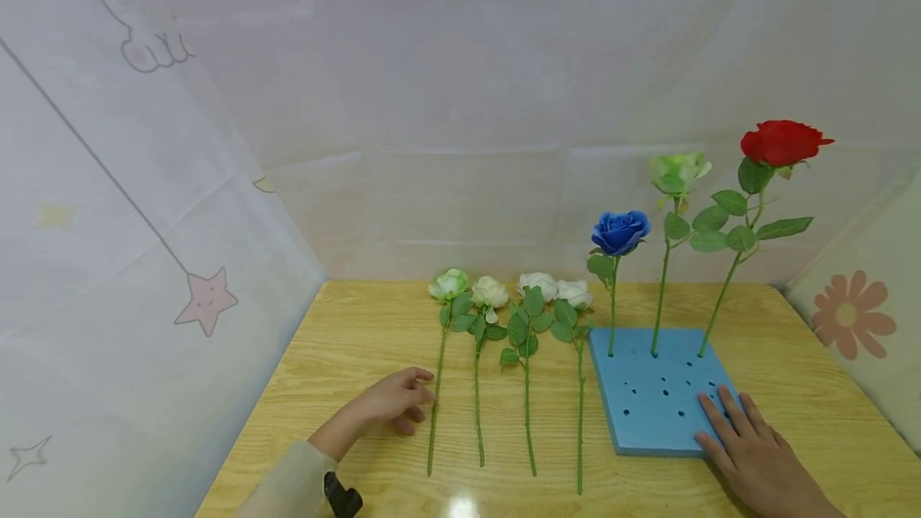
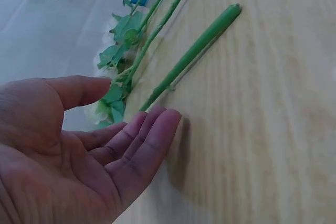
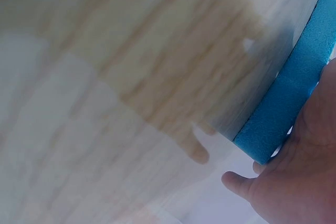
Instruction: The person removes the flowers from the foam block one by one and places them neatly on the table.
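My left hand (image 1: 394, 402) is beside the stem of the leftmost green-white rose (image 1: 449, 284), fingers loosely bent and holding nothing. In the left wrist view the green stem (image 2: 194, 51) runs just past the fingertips. My right hand (image 1: 763, 454) rests with fingers spread on the front right corner of a blue foam block (image 1: 647, 430). That block has several holes in its top. A blue rose (image 1: 621, 233), a light green rose (image 1: 678, 174) and a red rose (image 1: 783, 142) stand in its back row, the red one leaning right.
A cream rose (image 1: 490, 293) and two white roses (image 1: 538, 286) lie to the right of the leftmost one, stems toward me. All are on a wooden table (image 1: 345, 342). Pale printed cloth (image 1: 460, 102) hangs behind and at both sides.
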Action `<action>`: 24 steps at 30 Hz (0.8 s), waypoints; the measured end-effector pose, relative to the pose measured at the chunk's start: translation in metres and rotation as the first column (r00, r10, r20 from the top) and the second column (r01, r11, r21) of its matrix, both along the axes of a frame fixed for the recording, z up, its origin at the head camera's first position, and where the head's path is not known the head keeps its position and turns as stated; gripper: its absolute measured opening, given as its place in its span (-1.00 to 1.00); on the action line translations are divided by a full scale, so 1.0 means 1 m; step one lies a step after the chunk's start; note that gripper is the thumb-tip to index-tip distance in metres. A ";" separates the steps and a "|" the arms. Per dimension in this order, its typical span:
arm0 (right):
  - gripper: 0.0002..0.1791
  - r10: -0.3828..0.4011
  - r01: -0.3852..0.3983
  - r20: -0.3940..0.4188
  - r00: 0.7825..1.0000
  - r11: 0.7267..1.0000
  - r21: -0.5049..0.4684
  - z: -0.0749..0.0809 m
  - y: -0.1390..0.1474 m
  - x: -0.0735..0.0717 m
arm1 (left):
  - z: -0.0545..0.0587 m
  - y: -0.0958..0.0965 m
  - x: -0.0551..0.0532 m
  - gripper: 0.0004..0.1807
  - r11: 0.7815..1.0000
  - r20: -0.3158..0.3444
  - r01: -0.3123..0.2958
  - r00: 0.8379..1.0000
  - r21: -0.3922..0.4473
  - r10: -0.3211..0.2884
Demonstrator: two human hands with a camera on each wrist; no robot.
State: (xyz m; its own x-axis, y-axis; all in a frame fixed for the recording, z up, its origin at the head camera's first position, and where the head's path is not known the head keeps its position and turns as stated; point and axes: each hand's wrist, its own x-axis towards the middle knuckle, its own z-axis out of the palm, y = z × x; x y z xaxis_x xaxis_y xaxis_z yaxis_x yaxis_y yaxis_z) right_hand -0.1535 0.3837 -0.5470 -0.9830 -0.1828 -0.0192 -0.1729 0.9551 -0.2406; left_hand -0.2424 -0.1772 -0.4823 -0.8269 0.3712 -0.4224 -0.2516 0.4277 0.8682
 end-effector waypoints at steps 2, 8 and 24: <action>-0.17 0.001 -0.001 -0.001 1.000 1.000 0.000 -0.001 0.001 0.000 | 0.004 0.000 -0.003 -0.34 1.000 -0.031 0.009 0.999 -0.019 -0.010; -0.18 0.003 -0.003 -0.005 1.000 1.000 -0.008 0.000 0.000 0.000 | 0.012 0.007 -0.016 -0.31 0.995 -0.144 0.083 0.986 -0.052 -0.089; -0.22 0.007 -0.007 -0.059 0.998 1.000 -0.009 0.000 -0.001 0.001 | 0.015 0.067 -0.040 -0.47 0.981 -0.294 0.189 0.941 0.051 -0.166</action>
State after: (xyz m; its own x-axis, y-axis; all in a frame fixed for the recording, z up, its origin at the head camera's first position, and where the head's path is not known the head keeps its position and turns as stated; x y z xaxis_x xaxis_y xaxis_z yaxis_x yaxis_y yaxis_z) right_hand -0.1529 0.3828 -0.5474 -0.9810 -0.1895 0.0409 -0.1937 0.9516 -0.2388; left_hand -0.2819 -0.1104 -0.4674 -0.8264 0.5452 -0.1409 0.0871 0.3710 0.9245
